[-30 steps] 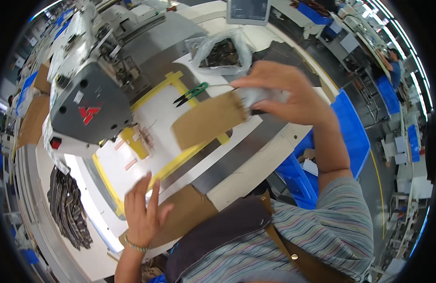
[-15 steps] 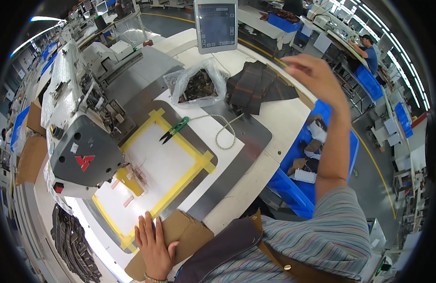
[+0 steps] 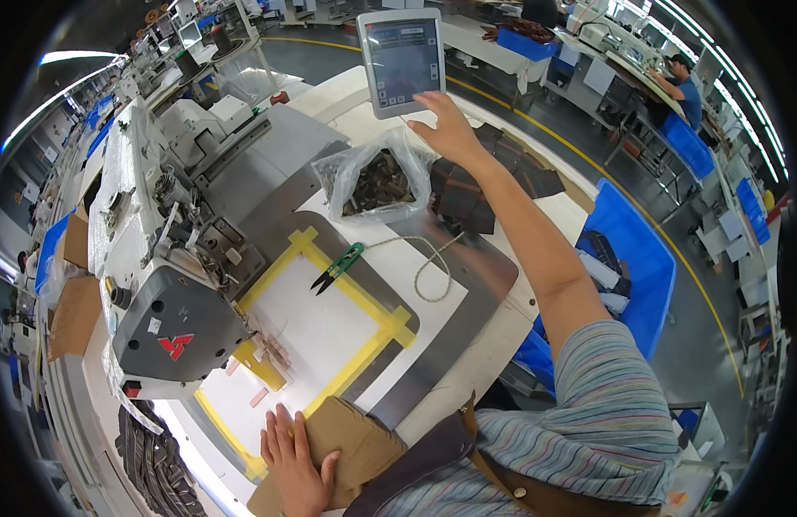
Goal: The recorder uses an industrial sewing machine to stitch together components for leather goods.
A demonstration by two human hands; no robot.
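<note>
Lying short of the sewing machine [image 3: 178, 323], by the taped sheet [image 3: 329, 306], the brown panel [image 3: 364, 444] is judged placed but unfed, the screen [image 3: 403, 65] overlapped by an empty, loosely spread right hand [image 3: 450, 129], the panel covered, ungripped, by a flat left hand [image 3: 299, 470].

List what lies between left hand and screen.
In the head view, beyond the brown piece under the left hand lie the taped white sheet, green snips and clear plastic bag, then the screen.

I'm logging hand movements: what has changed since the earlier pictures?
The right hand let go of one of the brown pieces and moved forward to the screen. The left hand came down onto those pieces. The green snips and plastic bag stayed put.
</note>
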